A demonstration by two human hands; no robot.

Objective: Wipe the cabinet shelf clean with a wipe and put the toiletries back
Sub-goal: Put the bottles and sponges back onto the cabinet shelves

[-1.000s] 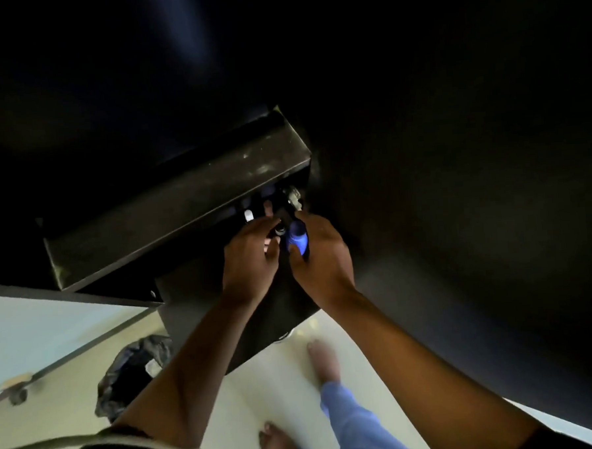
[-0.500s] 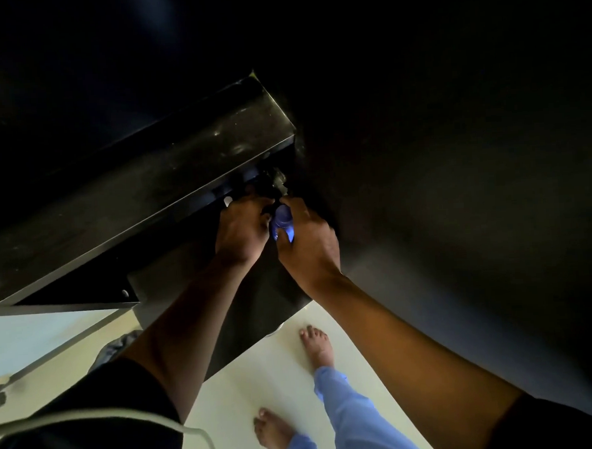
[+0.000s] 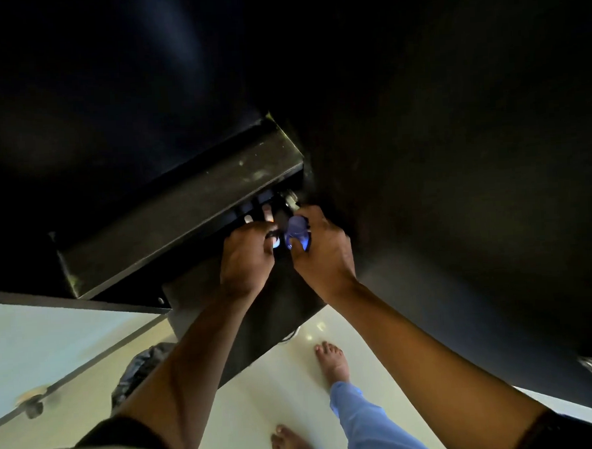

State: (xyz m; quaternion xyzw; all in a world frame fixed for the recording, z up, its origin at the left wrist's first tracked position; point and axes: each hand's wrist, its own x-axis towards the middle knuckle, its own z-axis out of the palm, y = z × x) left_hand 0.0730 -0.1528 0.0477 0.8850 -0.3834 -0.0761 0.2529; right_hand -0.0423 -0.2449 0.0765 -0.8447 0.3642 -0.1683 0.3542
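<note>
Nearest you, bare feet on the pale floor [image 3: 285, 369]. Further out, your left hand [image 3: 246, 256] is curled shut at the shelf's front edge, fingers folded over something small and pale; what it is, you can't tell. Your right hand [image 3: 323, 250] grips a small blue bottle [image 3: 296, 233], lifted slightly since a moment ago and edging towards the dark cabinet shelf [image 3: 184, 216]. Behind, more toiletries [image 3: 291, 198] stand in the gloom. Looks like restocking is underway; no wipe in sight.
</note>
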